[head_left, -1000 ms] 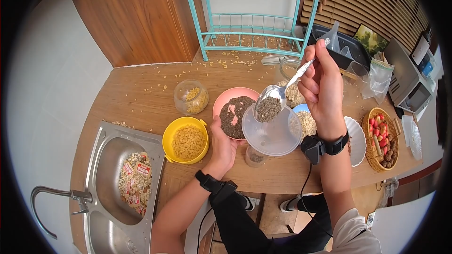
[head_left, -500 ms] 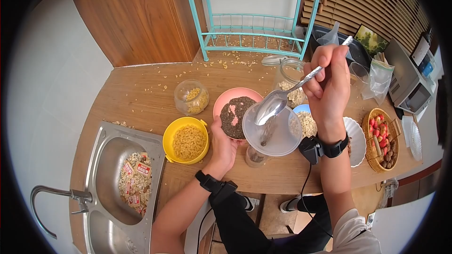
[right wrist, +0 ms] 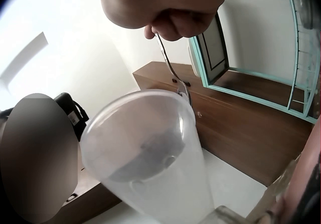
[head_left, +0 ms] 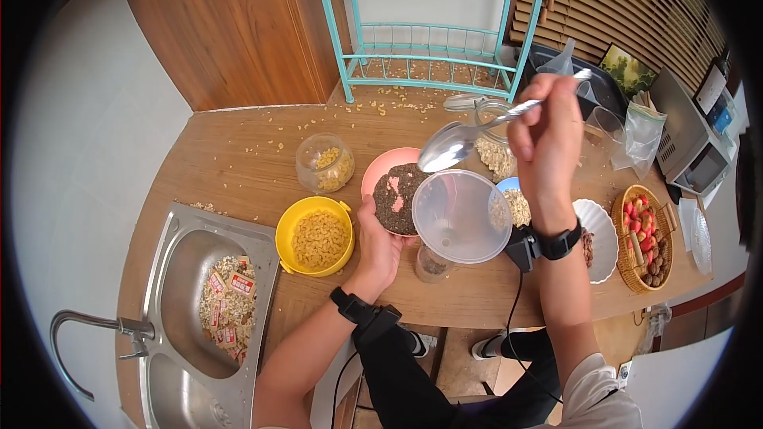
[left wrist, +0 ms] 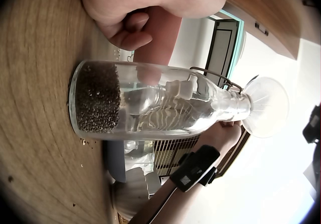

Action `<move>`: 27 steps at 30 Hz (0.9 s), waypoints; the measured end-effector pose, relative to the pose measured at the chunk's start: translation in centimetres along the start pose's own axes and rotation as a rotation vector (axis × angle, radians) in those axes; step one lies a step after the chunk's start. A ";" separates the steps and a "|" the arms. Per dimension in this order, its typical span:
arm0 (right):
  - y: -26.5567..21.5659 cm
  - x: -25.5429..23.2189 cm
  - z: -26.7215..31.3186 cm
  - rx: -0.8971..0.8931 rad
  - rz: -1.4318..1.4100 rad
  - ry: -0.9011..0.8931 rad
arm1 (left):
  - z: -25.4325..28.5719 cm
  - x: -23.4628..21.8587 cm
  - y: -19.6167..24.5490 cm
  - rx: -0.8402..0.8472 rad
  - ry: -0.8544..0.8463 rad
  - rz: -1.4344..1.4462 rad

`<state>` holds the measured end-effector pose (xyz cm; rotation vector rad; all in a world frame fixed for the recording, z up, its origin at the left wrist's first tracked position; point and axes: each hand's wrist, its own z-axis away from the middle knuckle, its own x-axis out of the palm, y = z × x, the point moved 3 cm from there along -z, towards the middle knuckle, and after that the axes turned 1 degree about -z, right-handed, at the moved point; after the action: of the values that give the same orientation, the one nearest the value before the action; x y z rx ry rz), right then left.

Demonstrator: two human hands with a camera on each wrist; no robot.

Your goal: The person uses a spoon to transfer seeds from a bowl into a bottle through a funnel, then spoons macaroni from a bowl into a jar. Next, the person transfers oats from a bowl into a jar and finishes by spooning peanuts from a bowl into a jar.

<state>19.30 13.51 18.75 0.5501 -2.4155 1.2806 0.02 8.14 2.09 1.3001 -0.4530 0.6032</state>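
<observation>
My right hand (head_left: 550, 139) grips a metal spoon (head_left: 447, 148) by its handle. The spoon's bowl looks empty and hangs over the far rim of a translucent plastic funnel (head_left: 469, 218). That funnel sits in the neck of an upright glass bottle (left wrist: 165, 103), whose bottom part is filled with small dark seeds (left wrist: 98, 98). With thumb at the rim, my left hand (head_left: 381, 250) holds a pink bowl (head_left: 380, 165) beside the funnel. Dark seeds (head_left: 389, 214) cover most of its inside, with bare pink patches showing.
To the left are a yellow bucket (head_left: 350, 242) of pasta, a glass jar (head_left: 302, 160) and a sink (head_left: 183, 230). To the right stand a blue bowl (head_left: 509, 183) of oats, a white fluted dish (head_left: 606, 250) and a wicker basket (head_left: 622, 270). A turquoise rack (head_left: 429, 83) stands behind.
The spoon, heaped with seeds at first, tipped over the funnel and the seeds slid in. Emptied, it has lifted away toward the funnel's far rim. The left hand and pink bowl stay nearly still.
</observation>
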 end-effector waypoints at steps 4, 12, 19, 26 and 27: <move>2.9 0.5 0.6 0.138 0.326 -0.039 | -0.2 -0.3 -0.1 0.004 -0.010 0.010; 6.0 0.2 1.0 0.226 0.709 -0.176 | -0.3 -0.4 -0.2 0.020 -0.010 0.023; 6.4 -0.4 0.7 0.226 0.823 -0.201 | 0.3 0.4 0.4 0.024 0.037 0.036; 7.2 -0.4 1.0 0.417 0.749 -0.332 | 0.2 0.3 0.3 0.052 0.012 0.017; 7.6 -0.4 1.2 0.502 0.682 -0.351 | 0.1 0.2 0.2 0.047 0.013 0.030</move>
<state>15.79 16.46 12.61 0.0452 -2.6737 2.2732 0.02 8.09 2.40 1.3349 -0.4507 0.6503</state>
